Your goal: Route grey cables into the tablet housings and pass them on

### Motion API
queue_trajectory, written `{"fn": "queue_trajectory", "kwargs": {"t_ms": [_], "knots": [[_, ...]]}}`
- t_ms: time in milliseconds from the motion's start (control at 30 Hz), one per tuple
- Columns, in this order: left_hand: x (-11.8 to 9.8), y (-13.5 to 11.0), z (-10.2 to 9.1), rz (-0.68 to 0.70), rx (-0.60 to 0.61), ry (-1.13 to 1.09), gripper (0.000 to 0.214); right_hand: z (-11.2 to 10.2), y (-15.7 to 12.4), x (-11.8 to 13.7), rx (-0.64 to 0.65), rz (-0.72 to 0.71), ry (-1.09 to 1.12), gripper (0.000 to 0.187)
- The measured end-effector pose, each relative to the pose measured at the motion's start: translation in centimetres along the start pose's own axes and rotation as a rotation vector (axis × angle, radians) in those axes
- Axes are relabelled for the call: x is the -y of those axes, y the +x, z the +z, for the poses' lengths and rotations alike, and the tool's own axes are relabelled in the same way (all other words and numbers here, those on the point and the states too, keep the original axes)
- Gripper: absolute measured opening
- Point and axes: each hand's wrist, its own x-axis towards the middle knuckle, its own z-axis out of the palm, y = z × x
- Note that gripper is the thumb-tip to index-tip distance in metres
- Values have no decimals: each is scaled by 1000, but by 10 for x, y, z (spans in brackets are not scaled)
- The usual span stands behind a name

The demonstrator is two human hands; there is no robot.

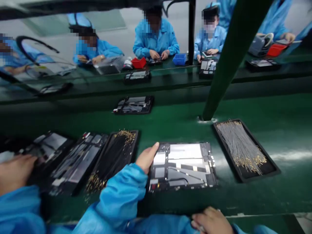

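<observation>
My left hand [147, 159] grips the left edge of an opened tablet [185, 165], its thumb along the upper corner and its other fingers mostly hidden. The tablet lies on the green bench with its silvery battery, flex strips and thin wires showing. Low in the view, near the bench's front edge, my right hand [211, 221] is closed with curled fingers. What it holds, if anything, I cannot make out. Right of the tablet sits a black tray [270, 167] of thin grey cables [240, 144] with gold-coloured ends.
At left, a tray of black cables [114, 152] adjoins another opened tablet [80, 159]. A co-worker's hand [17, 172] reaches in near a further tablet [50, 146]. One more tablet [134, 105] lies beyond. A green post [229, 65] rises from the bench [175, 126]; several co-workers sit opposite.
</observation>
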Motion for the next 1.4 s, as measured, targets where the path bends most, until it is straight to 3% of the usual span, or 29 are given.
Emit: {"fn": "queue_trajectory", "kwargs": {"t_ms": [67,133,233,300,433,600,733,833,1000,1067,1167,1400], "knots": [[10,8,1,197,-133,226,46,-1,13,16,170,-69,96,23],[18,15,-11,305,-290,341,43,0,28,34,295,30,189,22],[34,24,-49,345,-578,533,41,7,50,53,364,203,323,25],[48,28,-75,268,-726,677,39,13,63,61,390,236,364,27],[66,34,-113,26,-687,779,36,21,77,68,367,302,397,31],[55,30,-130,99,-610,785,36,23,79,70,332,355,373,33],[41,7,-116,254,-640,815,35,24,80,71,325,379,376,33],[33,-18,-92,511,-621,949,33,27,87,72,290,440,412,32],[46,-52,-52,984,-273,1143,24,36,105,71,193,632,542,32],[58,-59,-42,1053,-180,1185,25,35,109,69,194,731,654,34],[71,-65,-34,1097,-162,1242,27,22,113,68,233,828,811,35],[76,-74,-31,1238,-172,1214,25,-3,118,72,369,726,938,38]]}}
